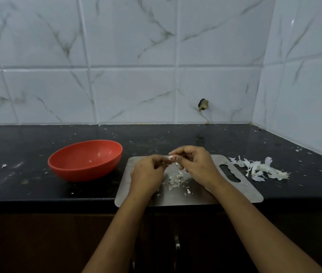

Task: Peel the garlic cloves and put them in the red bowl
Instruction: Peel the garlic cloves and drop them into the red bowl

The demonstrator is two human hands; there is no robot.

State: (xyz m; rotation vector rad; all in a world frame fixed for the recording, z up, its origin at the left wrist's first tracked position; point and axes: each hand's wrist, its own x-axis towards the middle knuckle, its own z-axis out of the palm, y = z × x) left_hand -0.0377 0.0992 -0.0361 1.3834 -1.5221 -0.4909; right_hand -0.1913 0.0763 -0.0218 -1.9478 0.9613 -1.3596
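Observation:
Over a steel cutting board (211,194), my left hand (147,173) and my right hand (194,164) meet with curled fingers and together pinch a small pale garlic clove (171,158), mostly hidden by the fingertips. Below the hands, a small heap of garlic skin bits (175,179) lies on the board. The red bowl (85,160) sits on the black counter to the left of the board; only a tiny pale speck shows inside it.
A larger pile of white garlic peels (260,168) lies on the black counter (28,184) right of the board. Small flakes are scattered over the counter. White marbled tile walls stand behind and at the right corner. The board overhangs the counter's front edge.

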